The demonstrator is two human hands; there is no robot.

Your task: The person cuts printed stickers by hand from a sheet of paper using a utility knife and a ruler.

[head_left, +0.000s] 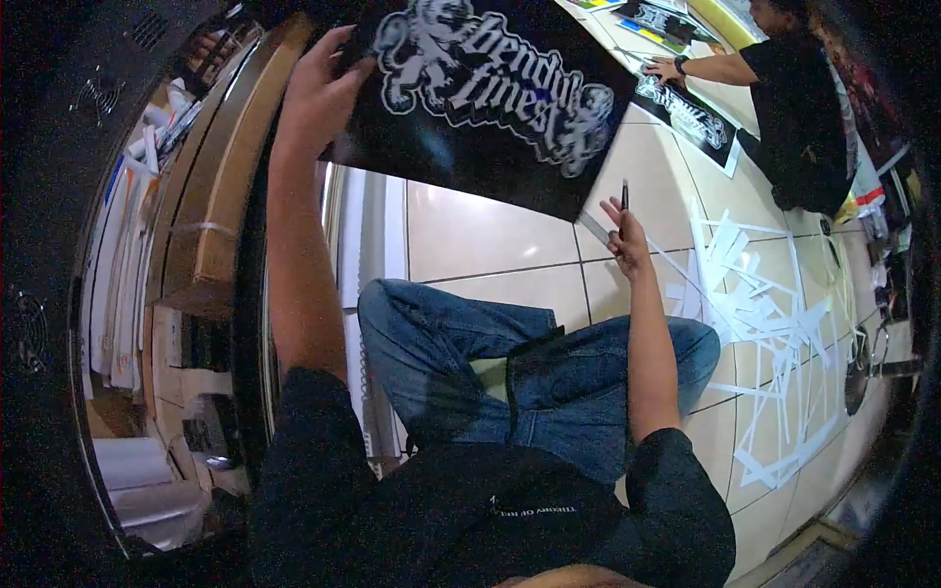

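Observation:
My left hand (pixel 319 93) grips the left edge of a large black printed sheet (pixel 461 147). White blackletter writing and lion figures fill its middle, and the sheet is held up at a tilt over the tiled floor. Near the sheet's lower right corner, my right hand (pixel 628 240) is closed around a slim dark pen-shaped tool (pixel 624 196) that points upward. A grey ruler-like strip (pixel 595 229) runs from that hand toward the sheet's corner. Below are my crossed legs in blue jeans (pixel 451 343).
A co-worker in black (pixel 799 108) sits at the upper right, one hand (pixel 667 69) on a similar black sheet (pixel 701 127). White offcut strips (pixel 774 333) lie piled on the right-hand tiles. Long cardboard boxes (pixel 221 176) and paper rolls (pixel 123 274) line the left.

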